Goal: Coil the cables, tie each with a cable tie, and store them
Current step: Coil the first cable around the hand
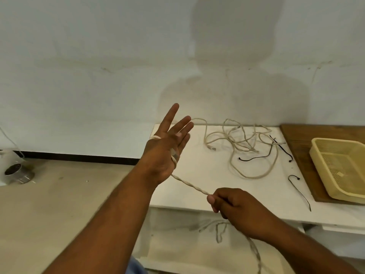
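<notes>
A beige twisted cable [189, 183] is looped around my left hand [167, 151], which is raised with its fingers spread over the left end of the white table [197, 171]. The thumb pins the cable end against the palm. My right hand [235, 202] pinches the same cable taut at the table's front edge; the rest hangs down below it, blurred. More beige cables [243, 143] lie tangled at the back of the table. Three black cable ties lie loose: one [256, 157] under the tangle, one [281, 147] to its right, one [299, 191] nearer the front.
A cream plastic basket [324, 169] sits on a brown wooden board [296, 139] at the table's right end. A metal tin [17, 173] stands on the tan floor at far left. A white wall runs behind the table.
</notes>
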